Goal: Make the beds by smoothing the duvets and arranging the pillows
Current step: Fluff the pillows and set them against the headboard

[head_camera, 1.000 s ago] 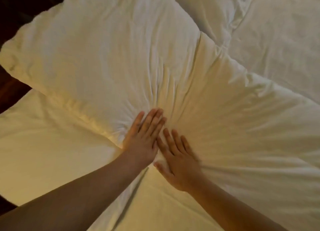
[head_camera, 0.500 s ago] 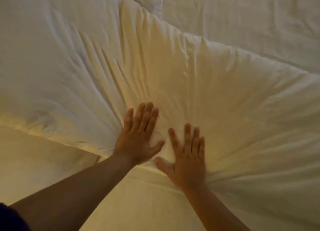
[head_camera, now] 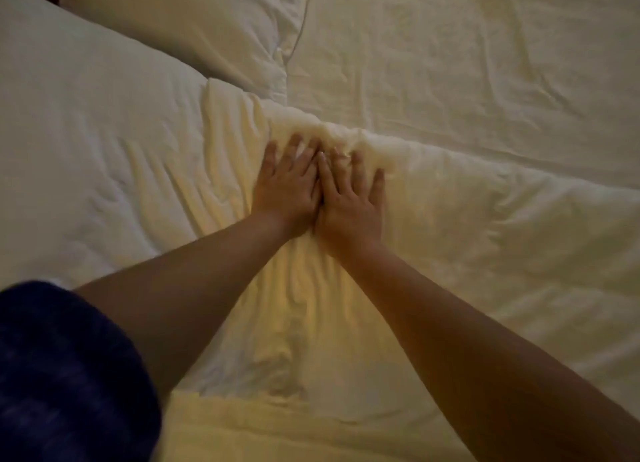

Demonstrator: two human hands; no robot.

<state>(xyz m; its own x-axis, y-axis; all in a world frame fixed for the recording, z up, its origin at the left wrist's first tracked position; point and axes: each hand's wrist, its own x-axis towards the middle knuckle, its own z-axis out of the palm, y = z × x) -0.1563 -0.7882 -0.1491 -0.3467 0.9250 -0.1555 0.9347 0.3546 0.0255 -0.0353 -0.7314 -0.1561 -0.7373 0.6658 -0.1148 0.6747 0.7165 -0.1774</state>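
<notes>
In the head view, the only one we have, we see both arms stretched forward over the bed, the left hand (head_camera: 285,188) and the right hand (head_camera: 349,202) lying side by side and touching along the thumbs. Both are flat, fingers straight and a little spread, pressing palm-down on the near pillow (head_camera: 104,156); neither grips anything. Half a second ago the two hands were apart, with a gap between the thumbs, and sat close to the pillow's near edge; now we find them together and further up, at the pillow's far edge, where the cloth bunches into a small ridge (head_camera: 332,132) just ahead of the fingertips (head_camera: 294,141). The creases that fanned out from the palms earlier now run back toward us along the forearms, in a band of folds below the wrists. We take this to mean the stroke has run across the pillow and pushed the slack ahead of it rather than removing it, so the ridge itself seems to need flattening or pulling out. A second pillow (head_camera: 180,21) lies beyond, at the upper left, its corner close to the ridge. The duvet (head_camera: 485,63) spreads across the upper right, lightly wrinkled, touched by neither hand, and in our judgement not yet smoothed. A dark blue sleeve (head_camera: 62,375) fills the lower left corner.
</notes>
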